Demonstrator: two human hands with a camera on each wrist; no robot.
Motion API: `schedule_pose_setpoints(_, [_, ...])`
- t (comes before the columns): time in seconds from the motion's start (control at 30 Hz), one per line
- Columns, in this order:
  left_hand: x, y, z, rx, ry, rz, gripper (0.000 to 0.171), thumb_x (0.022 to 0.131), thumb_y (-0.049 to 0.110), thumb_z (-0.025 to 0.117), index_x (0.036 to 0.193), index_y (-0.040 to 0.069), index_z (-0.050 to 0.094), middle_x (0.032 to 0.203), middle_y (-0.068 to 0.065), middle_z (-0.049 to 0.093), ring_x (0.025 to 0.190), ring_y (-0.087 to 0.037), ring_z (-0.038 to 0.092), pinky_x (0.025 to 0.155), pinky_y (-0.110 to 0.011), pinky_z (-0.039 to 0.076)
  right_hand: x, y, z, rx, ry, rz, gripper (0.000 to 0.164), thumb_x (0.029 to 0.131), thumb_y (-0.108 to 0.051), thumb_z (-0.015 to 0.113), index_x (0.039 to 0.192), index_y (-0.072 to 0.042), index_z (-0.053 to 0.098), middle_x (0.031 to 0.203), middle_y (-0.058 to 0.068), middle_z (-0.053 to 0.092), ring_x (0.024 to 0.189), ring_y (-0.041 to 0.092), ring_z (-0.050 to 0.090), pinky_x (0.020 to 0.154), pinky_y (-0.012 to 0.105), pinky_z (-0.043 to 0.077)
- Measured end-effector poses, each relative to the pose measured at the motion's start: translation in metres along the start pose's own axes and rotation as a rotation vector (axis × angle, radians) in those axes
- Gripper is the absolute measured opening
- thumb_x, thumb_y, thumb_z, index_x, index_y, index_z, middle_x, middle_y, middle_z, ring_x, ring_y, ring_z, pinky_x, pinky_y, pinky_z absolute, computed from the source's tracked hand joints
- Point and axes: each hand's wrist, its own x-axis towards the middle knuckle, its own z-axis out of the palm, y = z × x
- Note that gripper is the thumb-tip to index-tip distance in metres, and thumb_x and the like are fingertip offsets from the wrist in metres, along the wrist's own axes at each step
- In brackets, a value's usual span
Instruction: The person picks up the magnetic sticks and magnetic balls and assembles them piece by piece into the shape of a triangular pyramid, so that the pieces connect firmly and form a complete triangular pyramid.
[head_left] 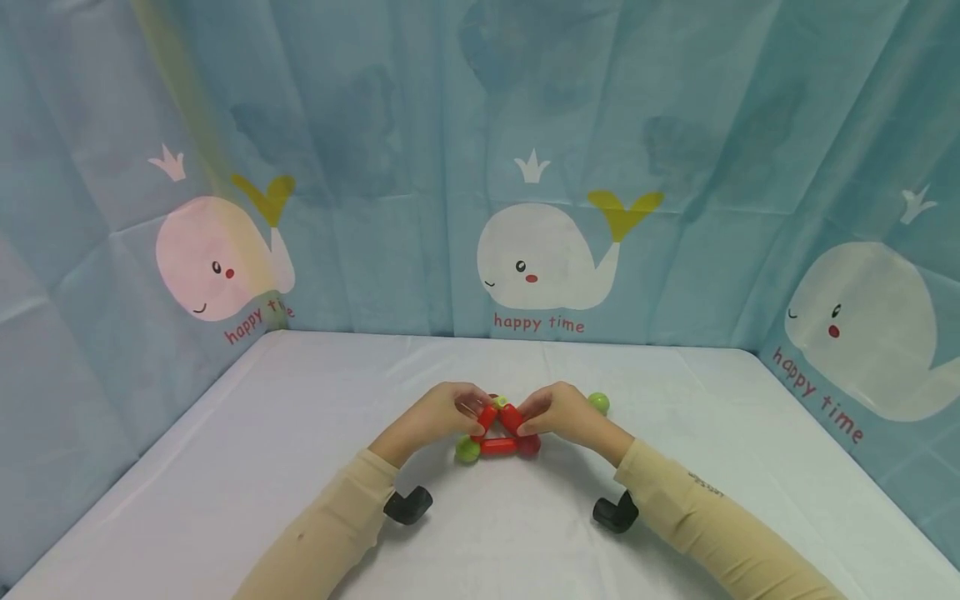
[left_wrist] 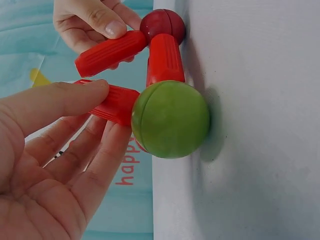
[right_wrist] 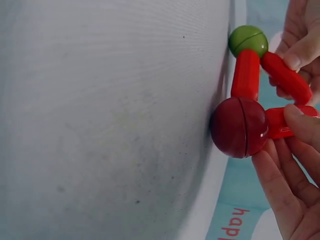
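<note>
A green ball and a dark red ball rest on the table, joined by a red rod lying between them. My left hand pinches a second red rod that rises from the green ball. On the other side, my right hand holds a third red rod between thumb and fingers, its lower end at the dark red ball. These two rods lean toward each other, their upper ends close together. Behind them a small yellow-green piece shows, partly hidden by the hands.
Another green ball lies on the white table beyond my right hand. A black wrist mount hangs below the left forearm, another by the right. A blue curtain with whale prints stands behind the table.
</note>
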Motion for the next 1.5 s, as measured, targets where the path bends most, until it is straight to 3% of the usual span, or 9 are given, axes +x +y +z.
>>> schedule_pose_setpoints(0.53, [0.002, -0.003, 0.003, -0.019, 0.026, 0.013, 0.026, 0.085, 0.009, 0.075, 0.110, 0.016, 0.071, 0.106, 0.000, 0.072, 0.101, -0.016, 0.065, 0.094, -0.041, 0.055, 0.007, -0.008, 0.000, -0.011, -0.039, -0.003, 0.026, 0.082, -0.018, 0.081, 0.106, -0.010, 0.077, 0.099, 0.002, 0.077, 0.088, 0.011, 0.069, 0.085, 0.034, 0.059])
schedule_pose_setpoints(0.97, [0.006, -0.008, 0.005, -0.081, 0.069, 0.030, 0.036, 0.085, 0.007, 0.075, 0.120, 0.014, 0.068, 0.107, -0.003, 0.073, 0.101, -0.017, 0.067, 0.097, -0.043, 0.054, 0.009, -0.009, 0.004, -0.010, -0.026, -0.005, 0.028, 0.083, -0.015, 0.080, 0.110, -0.012, 0.076, 0.104, 0.002, 0.076, 0.094, 0.013, 0.066, 0.090, 0.037, 0.058])
schedule_pose_setpoints(1.5, [0.007, -0.010, 0.007, -0.066, 0.083, 0.041, 0.037, 0.086, 0.009, 0.075, 0.122, 0.014, 0.068, 0.110, -0.004, 0.074, 0.103, -0.019, 0.069, 0.096, -0.043, 0.055, 0.012, -0.007, 0.006, -0.006, 0.012, -0.020, 0.031, 0.079, -0.017, 0.084, 0.108, -0.013, 0.074, 0.097, 0.000, 0.072, 0.090, 0.013, 0.065, 0.084, 0.034, 0.059])
